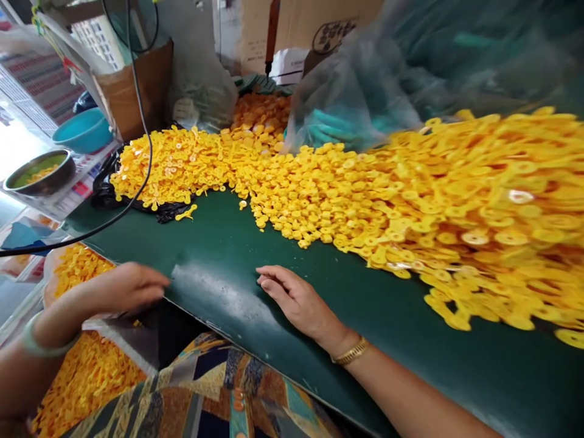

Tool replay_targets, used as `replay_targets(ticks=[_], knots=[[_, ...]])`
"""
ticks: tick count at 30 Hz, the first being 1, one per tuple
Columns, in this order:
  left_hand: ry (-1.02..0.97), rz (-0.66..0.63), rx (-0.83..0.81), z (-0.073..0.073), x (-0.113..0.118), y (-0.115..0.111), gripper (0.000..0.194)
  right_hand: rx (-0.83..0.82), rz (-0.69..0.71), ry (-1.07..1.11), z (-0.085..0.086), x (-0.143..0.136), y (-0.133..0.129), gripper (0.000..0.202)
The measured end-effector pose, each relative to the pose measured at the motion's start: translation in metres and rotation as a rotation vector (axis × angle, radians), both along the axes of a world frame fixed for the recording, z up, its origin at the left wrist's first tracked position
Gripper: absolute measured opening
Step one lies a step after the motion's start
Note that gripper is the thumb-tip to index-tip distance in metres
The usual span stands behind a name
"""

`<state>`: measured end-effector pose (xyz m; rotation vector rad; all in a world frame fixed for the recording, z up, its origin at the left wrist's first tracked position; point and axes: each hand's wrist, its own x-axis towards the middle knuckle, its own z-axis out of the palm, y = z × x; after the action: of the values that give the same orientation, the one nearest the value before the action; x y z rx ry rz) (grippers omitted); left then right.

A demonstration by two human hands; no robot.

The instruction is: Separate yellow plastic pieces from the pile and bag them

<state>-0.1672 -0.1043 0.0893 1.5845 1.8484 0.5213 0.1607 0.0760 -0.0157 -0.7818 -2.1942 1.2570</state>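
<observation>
My left hand (137, 288) is over the table's left edge, above a clear plastic bag (121, 344) of yellow plastic parts (93, 380). Its fingers are stretched out and slightly blurred, and no part shows in them. Just above the green tabletop (214, 243) is my right hand (296, 301), its thumb and forefinger brought close together. Whatever may be between those fingertips is too small to make out. Beyond it lie heaped small round yellow pieces (301, 201) and, to the right, long yellow pieces with ringed ends (502, 213).
Another heap of yellow pieces (168, 164) lies on black plastic (104, 182) at the back left. A black cable (141, 103) hangs across that side. A metal bowl (41, 182) and a blue basin (84, 134) stand at left. A translucent bag (347, 97) stands behind the heaps.
</observation>
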Motion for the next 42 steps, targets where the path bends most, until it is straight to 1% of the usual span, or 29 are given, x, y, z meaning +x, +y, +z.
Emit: replay_targets(ticks=[1, 2, 3, 5, 7, 9, 12, 14, 15, 17, 19, 22, 25, 27, 29, 31, 33, 34, 36, 38, 42], knots=[[0.147, -0.041, 0.019, -0.007, 0.000, 0.021, 0.026, 0.028, -0.002, -0.010, 0.001, -0.002, 0.000, 0.026], [0.299, -0.033, 0.075, -0.016, 0.000, 0.045, 0.030, 0.057, -0.007, -0.015, 0.001, -0.002, 0.000, 0.025], [0.437, 0.000, 0.128, -0.026, 0.000, 0.071, 0.034, 0.085, -0.015, -0.016, 0.001, -0.002, -0.001, 0.023], [0.642, 0.095, 0.179, -0.047, -0.003, 0.117, 0.032, 0.131, -0.026, -0.013, 0.002, -0.001, -0.003, 0.021], [0.737, 0.171, 0.181, -0.063, -0.008, 0.148, 0.026, 0.156, -0.024, -0.009, 0.002, 0.000, -0.004, 0.020], [0.743, 0.207, 0.186, -0.073, -0.014, 0.162, 0.022, 0.167, -0.020, -0.009, 0.003, 0.001, -0.004, 0.020], [0.638, 0.169, 0.227, -0.078, -0.017, 0.162, 0.017, 0.154, -0.019, -0.009, 0.002, 0.000, -0.002, 0.019], [0.516, 0.119, 0.254, -0.078, -0.009, 0.156, 0.013, 0.105, -0.030, 0.002, 0.000, -0.002, -0.001, 0.019], [0.435, 0.096, 0.263, -0.078, -0.001, 0.153, 0.012, 0.057, -0.040, 0.014, -0.001, -0.003, -0.001, 0.021], [0.207, 0.047, 0.273, -0.079, 0.022, 0.148, 0.013, -0.077, -0.072, 0.057, -0.002, -0.004, 0.000, 0.027], [-0.081, -0.017, 0.264, -0.082, 0.052, 0.145, 0.017, -0.199, -0.115, 0.126, -0.003, -0.004, 0.000, 0.035], [-0.435, -0.131, 0.222, -0.086, 0.098, 0.142, 0.021, -0.247, -0.190, 0.238, 0.000, -0.002, 0.004, 0.041], [-0.644, -0.218, 0.184, -0.087, 0.131, 0.144, 0.020, -0.265, -0.236, 0.270, 0.006, 0.004, 0.009, 0.042], [-0.741, -0.230, 0.167, -0.087, 0.144, 0.148, 0.020, -0.281, -0.256, 0.269, 0.010, 0.010, 0.012, 0.040], [-0.841, -0.180, 0.152, -0.087, 0.151, 0.152, 0.023, -0.292, -0.286, 0.289, 0.013, 0.015, 0.014, 0.036], [-0.969, -0.077, 0.121, -0.088, 0.153, 0.154, 0.029, -0.298, -0.320, 0.330, 0.015, 0.018, 0.014, 0.035], [-1.115, 0.026, 0.055, -0.090, 0.151, 0.153, 0.036, -0.306, -0.335, 0.363, 0.015, 0.018, 0.013, 0.035], [-1.179, 0.055, 0.010, -0.091, 0.149, 0.152, 0.038, -0.311, -0.338, 0.376, 0.014, 0.017, 0.012, 0.035], [-1.271, 0.065, -0.075, -0.092, 0.146, 0.150, 0.041, -0.322, -0.341, 0.397, 0.014, 0.015, 0.011, 0.035], [-1.317, 0.063, -0.108, -0.092, 0.143, 0.148, 0.041, -0.341, -0.343, 0.412, 0.013, 0.013, 0.010, 0.035], [-1.328, 0.095, -0.018, -0.092, 0.141, 0.148, 0.038, -0.404, -0.331, 0.417, 0.012, 0.008, 0.010, 0.035]])
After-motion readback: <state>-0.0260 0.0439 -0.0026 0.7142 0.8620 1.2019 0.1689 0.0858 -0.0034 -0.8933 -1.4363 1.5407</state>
